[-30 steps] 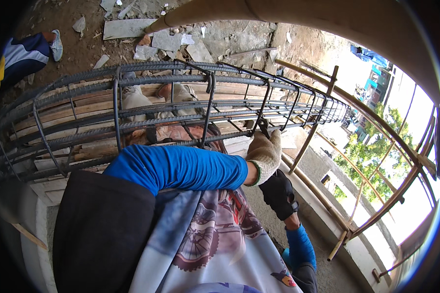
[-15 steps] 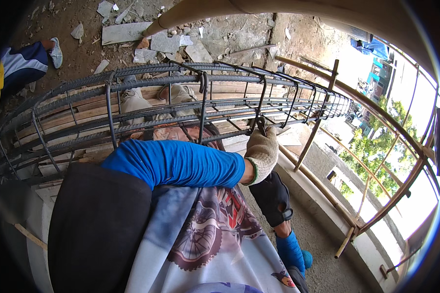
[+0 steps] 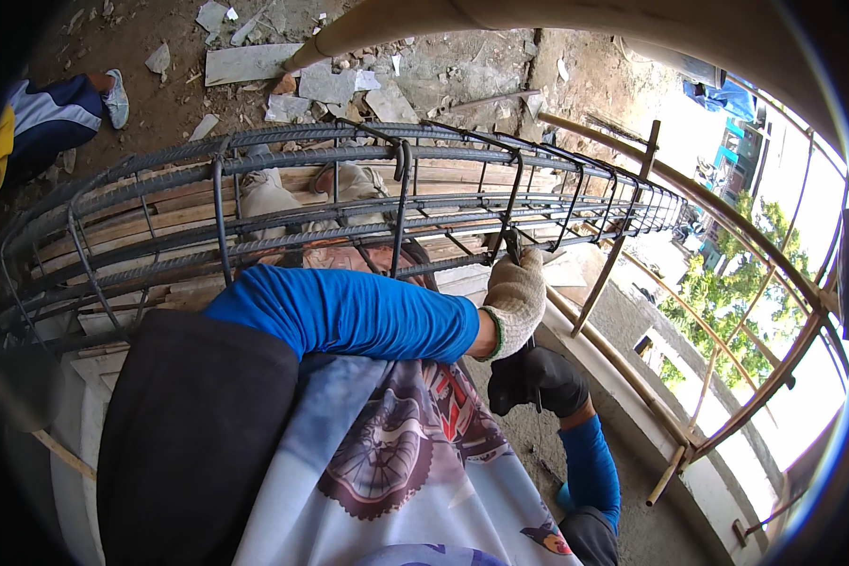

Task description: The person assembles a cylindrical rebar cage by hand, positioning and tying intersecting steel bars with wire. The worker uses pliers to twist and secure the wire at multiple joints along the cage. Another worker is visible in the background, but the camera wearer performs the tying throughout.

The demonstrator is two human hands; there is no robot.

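My left hand (image 3: 517,300), in a white knit glove with a green cuff, is at the near lower bars of a long rebar cage (image 3: 302,154). Its fingers are closed around a small dark item (image 3: 511,245) beside a stirrup, too small to name. Close below it, my right hand (image 3: 540,380) wears a black glove and is curled into a fist. A thin dark rod (image 3: 537,398) shows at that fist; its full shape is hidden. The cage has several ribbed long bars crossed by square stirrups and runs from left to far right.
Wooden boards (image 3: 170,231) and beige cloth shapes (image 3: 266,198) show behind the bars. A bamboo pole (image 3: 623,406) and tied bamboo frame (image 3: 774,363) stand at right. A thick pole (image 3: 396,30) crosses the top. Another person's leg (image 3: 57,118) is at far left, near broken slabs (image 3: 245,64).
My right hand has risen to just under the left one, its fist now in view. My left hand stays at the same bar. The view has shifted slightly.
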